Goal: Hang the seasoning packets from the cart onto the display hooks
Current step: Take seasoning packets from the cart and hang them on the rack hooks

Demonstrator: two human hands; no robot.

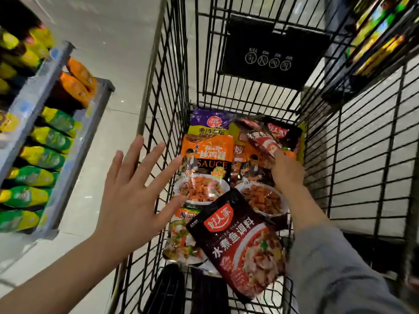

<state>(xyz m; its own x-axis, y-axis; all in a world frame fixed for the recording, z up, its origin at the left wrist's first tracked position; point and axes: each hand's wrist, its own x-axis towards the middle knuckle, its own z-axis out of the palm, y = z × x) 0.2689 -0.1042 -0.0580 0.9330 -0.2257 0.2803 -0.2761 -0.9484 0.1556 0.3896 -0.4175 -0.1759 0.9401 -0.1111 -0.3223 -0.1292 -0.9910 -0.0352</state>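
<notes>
A black wire cart (165, 91) holds several seasoning packets. An orange SAUCE packet (207, 159) lies at the left, a purple and yellow one (209, 123) behind it. A dark red fish-seasoning packet (244, 245) lies nearest me. My right hand (286, 171) reaches deep into the cart, and its fingers grip a red packet (264, 139) at the far right of the pile. My left hand (133, 191) hovers outside the cart's left wall with fingers spread, holding nothing.
Shelves at the left carry green and yellow bottles (43, 155) and orange pouches (77, 82). Another display with yellow and green packs (381, 32) stands at the upper right. A black plastic flap (272, 55) hangs on the cart's far wall. Pale floor lies between cart and left shelf.
</notes>
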